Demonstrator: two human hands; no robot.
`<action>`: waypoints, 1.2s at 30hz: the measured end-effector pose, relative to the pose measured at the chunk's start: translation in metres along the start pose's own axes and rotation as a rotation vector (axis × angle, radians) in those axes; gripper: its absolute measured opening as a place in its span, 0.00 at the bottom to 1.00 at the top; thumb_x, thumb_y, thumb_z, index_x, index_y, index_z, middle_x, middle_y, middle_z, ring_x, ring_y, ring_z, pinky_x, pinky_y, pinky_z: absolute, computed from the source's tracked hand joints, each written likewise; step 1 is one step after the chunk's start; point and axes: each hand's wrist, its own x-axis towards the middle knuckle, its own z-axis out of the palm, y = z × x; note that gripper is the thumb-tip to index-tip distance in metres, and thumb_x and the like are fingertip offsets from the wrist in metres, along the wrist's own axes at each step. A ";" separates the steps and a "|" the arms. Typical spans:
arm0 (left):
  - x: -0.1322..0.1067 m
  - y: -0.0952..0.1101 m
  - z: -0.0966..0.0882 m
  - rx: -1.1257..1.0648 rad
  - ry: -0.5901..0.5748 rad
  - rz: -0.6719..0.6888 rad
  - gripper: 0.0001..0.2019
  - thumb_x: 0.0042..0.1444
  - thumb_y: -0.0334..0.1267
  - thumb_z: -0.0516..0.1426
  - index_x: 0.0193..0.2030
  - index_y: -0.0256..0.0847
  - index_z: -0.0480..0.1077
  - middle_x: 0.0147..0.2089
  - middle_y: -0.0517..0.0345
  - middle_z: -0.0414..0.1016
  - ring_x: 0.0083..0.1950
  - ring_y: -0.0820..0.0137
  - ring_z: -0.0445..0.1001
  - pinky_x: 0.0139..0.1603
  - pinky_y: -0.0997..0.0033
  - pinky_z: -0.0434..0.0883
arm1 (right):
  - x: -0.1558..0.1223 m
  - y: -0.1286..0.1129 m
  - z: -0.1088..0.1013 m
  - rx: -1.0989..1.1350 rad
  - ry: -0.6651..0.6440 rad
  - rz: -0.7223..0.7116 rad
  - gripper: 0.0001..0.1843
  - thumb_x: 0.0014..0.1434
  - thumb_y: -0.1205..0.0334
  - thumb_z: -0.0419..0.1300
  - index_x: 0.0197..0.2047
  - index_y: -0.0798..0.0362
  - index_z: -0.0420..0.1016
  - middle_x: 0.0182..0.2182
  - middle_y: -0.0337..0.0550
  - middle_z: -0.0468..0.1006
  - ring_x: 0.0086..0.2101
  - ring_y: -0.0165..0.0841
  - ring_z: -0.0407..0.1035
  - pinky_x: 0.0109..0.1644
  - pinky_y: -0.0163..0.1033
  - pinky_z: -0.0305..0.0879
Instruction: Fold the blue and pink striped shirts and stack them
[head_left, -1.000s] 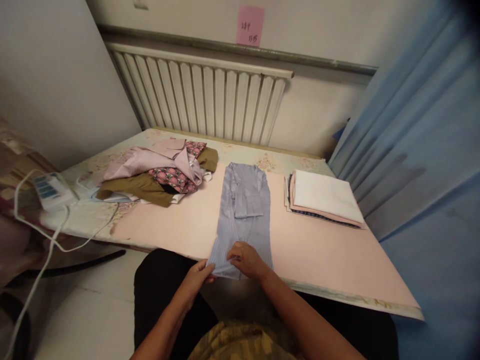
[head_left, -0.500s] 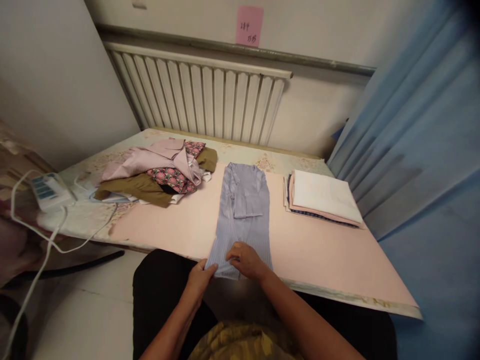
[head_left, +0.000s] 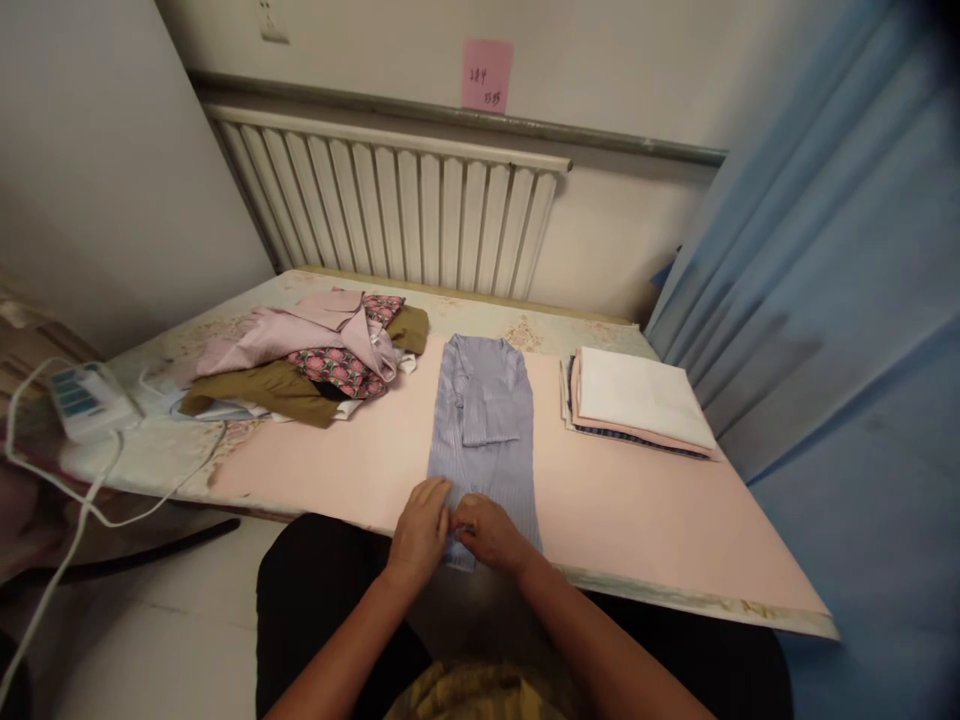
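A blue-grey, finely striped shirt [head_left: 491, 420] lies lengthwise in front of me, its collar at the far end and a sleeve folded across its upper part. At its lower left side, my left hand [head_left: 421, 525] bends over the edge and grips the cloth, covering that corner. Close beside it, my right hand [head_left: 487, 530] is closed, with curled fingers pinching the fabric near the hem. The fingertips of both hands almost meet, and the cloth between them is partly hidden.
Rumpled clothes [head_left: 315, 355] lie in a heap at the left. A neat stack of folded fabric [head_left: 641, 400] sits at the right. A white power strip [head_left: 90, 400] with cables is at the table's left end. A radiator [head_left: 390, 200] stands behind; a blue curtain [head_left: 810, 330] hangs right.
My left hand has moved right and up from the shirt's lower left corner, closer to my right hand. That corner seems drawn inward. The view has tilted slightly upward.
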 end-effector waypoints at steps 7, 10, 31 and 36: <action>0.042 -0.025 0.043 0.016 -0.149 0.008 0.19 0.58 0.30 0.48 0.55 0.38 0.69 0.59 0.47 0.71 0.61 0.63 0.67 0.63 0.54 0.65 | -0.002 0.003 0.004 -0.036 0.026 -0.022 0.05 0.53 0.72 0.60 0.31 0.52 0.75 0.34 0.41 0.74 0.39 0.34 0.67 0.47 0.38 0.62; 0.045 -0.034 0.048 0.038 -0.162 0.021 0.18 0.58 0.32 0.49 0.54 0.37 0.70 0.60 0.47 0.71 0.62 0.62 0.66 0.64 0.53 0.65 | -0.003 0.004 0.004 0.003 0.041 -0.049 0.08 0.53 0.73 0.60 0.33 0.51 0.76 0.35 0.40 0.75 0.41 0.33 0.67 0.49 0.37 0.62; 0.041 -0.024 0.046 0.317 -0.197 0.147 0.22 0.63 0.36 0.46 0.62 0.38 0.64 0.64 0.47 0.66 0.67 0.59 0.61 0.66 0.50 0.60 | -0.009 0.060 -0.041 -0.224 0.373 0.151 0.21 0.61 0.70 0.50 0.56 0.56 0.69 0.58 0.55 0.68 0.59 0.42 0.59 0.62 0.54 0.58; 0.042 -0.022 0.046 0.350 -0.194 0.158 0.22 0.63 0.35 0.45 0.62 0.39 0.64 0.64 0.48 0.66 0.67 0.59 0.61 0.66 0.51 0.59 | -0.018 0.077 -0.032 -0.359 0.182 0.148 0.28 0.61 0.57 0.58 0.63 0.56 0.62 0.64 0.54 0.60 0.65 0.47 0.48 0.67 0.59 0.47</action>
